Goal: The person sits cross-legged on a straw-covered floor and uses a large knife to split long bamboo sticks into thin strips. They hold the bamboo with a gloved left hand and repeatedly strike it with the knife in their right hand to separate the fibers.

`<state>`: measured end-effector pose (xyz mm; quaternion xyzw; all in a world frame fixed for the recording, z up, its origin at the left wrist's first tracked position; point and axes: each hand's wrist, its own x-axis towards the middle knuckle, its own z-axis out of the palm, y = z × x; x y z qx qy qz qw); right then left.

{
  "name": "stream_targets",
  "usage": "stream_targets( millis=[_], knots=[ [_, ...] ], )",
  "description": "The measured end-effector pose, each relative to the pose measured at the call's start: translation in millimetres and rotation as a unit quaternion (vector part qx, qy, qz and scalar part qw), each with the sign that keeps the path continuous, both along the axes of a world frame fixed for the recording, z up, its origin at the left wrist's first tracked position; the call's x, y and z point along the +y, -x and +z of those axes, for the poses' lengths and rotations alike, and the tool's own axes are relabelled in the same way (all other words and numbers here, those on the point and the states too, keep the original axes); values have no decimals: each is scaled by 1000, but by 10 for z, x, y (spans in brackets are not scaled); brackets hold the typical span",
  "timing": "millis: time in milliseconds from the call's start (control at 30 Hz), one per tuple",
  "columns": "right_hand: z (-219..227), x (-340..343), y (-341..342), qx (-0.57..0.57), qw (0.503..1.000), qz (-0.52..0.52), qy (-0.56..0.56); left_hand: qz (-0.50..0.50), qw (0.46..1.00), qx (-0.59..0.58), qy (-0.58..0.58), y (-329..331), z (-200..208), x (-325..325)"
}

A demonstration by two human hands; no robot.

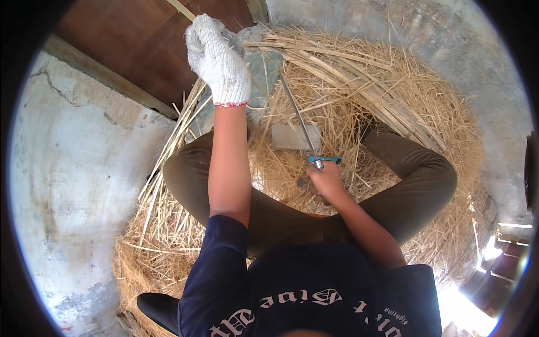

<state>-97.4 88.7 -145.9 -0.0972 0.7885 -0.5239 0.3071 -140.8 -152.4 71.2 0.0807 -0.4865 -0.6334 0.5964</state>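
Observation:
My left hand (218,59), in a white knitted glove with a red cuff edge, is raised at the far left. It is closed around a thin pale strip, likely bamboo (181,9), whose end sticks out up and to the left. Low between my knees, my bare right hand (325,175) grips a long, narrow-bladed knife (299,116) by its handle. The blade points away from me and slightly left, over a grey block (296,137). Something teal shows beside the grip, and my fingers hide most of the handle.
A bundle of split strips (359,90) lies at the far right, and more strips (160,163) lean by my left knee. Fibrous shavings (443,118) cover the floor around my crossed legs. A concrete wall (84,185) and a brown door panel (129,50) stand close on the left.

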Motion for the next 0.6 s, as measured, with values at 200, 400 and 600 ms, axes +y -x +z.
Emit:
stream_targets(
  millis=[200,400,600],
  knots=[
    [-10,-17,-91,92,995,26,30,30,999,19,0,35,37,120],
    [-180,-34,-154,63,998,10,28,42,998,-11,35,-10,46,235],
    [-165,14,-88,51,998,30,6,48,998,-2,33,19,58,293]
  ],
)
